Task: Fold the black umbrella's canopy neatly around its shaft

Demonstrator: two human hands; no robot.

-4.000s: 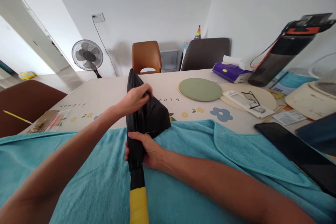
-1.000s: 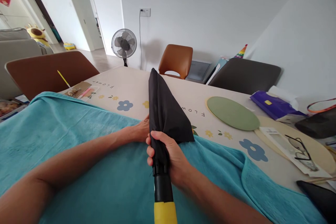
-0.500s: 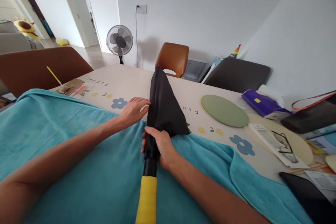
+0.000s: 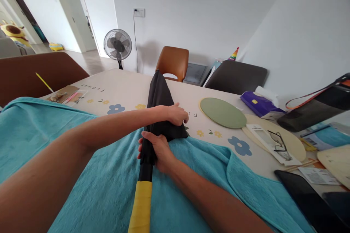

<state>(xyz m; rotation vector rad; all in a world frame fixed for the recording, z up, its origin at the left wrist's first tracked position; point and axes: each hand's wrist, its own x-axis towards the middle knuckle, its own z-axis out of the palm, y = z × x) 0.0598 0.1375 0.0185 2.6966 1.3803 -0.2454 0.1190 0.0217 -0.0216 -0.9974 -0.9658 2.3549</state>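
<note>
Black umbrella (image 4: 159, 93) is held over towel (image 4: 109, 178), right hand (image 4: 160, 150) clamped above handle (image 4: 141, 204). Gathering of flap (image 4: 165, 130) by left hand (image 4: 177, 114) is inferred; its fingers' closure cannot be told. Snug wrapping seems called for.

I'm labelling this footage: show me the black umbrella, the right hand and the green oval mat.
Black umbrella (image 4: 158, 93), head view: upper canopy.
Right hand (image 4: 161, 150), head view: back of the hand.
Green oval mat (image 4: 223, 113), head view: middle of its top.
</note>
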